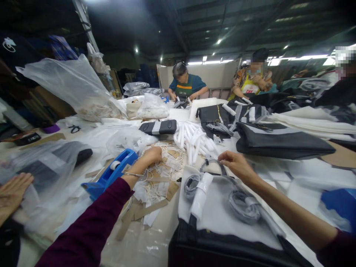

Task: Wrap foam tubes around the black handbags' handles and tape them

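Observation:
My left hand is over a pile of paper tags with white strings. Its fingers are curled down, and whatever they hold is hidden. On the right, my right hand pinches the thin, plastic-wrapped handle of a black bag in front of me. White foam sheet lies over the bag's upper part. On it rest a coiled, plastic-wrapped strap and a white wrapped roll. Beside my left wrist stands a blue tape dispenser.
White foam tubes are heaped mid-table, near a black case. Black bags lie at right. Another person's hand rests on plastic-wrapped goods at left. Two co-workers sit across the table; another person is at far right.

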